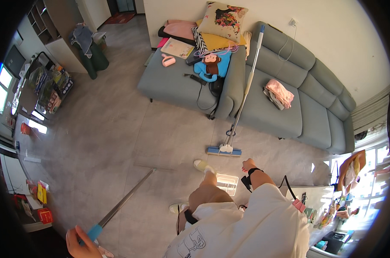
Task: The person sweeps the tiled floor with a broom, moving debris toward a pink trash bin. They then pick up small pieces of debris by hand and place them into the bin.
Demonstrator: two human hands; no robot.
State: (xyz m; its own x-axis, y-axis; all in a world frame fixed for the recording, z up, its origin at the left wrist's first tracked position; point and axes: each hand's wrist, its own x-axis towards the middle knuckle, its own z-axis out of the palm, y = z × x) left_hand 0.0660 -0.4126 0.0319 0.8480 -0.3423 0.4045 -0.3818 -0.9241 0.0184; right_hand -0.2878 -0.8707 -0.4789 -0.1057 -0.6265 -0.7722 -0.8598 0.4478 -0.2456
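Note:
At the lower left, my left hand (80,243) is closed around the blue grip of a metal pole (127,196). The pole slants away to a thin, wide crossbar (154,169) lying on the grey floor; whether it is a squeegee or a sweeper I cannot tell. My right hand (247,164) hangs near the middle with curled fingers, a black strap on the wrist, and no object visible in it. Just beyond it, a sponge mop with a blue head (225,150) stands on the floor, its long handle (248,84) leaning against the grey sofa.
A grey sofa (272,122) with folded pink clothing (279,93) spans the upper right. Cushions, a monkey plush (211,64) and cables lie on its chaise. A white wire rack (227,184) is on the floor beside my foot. A table (317,192) stands at the right.

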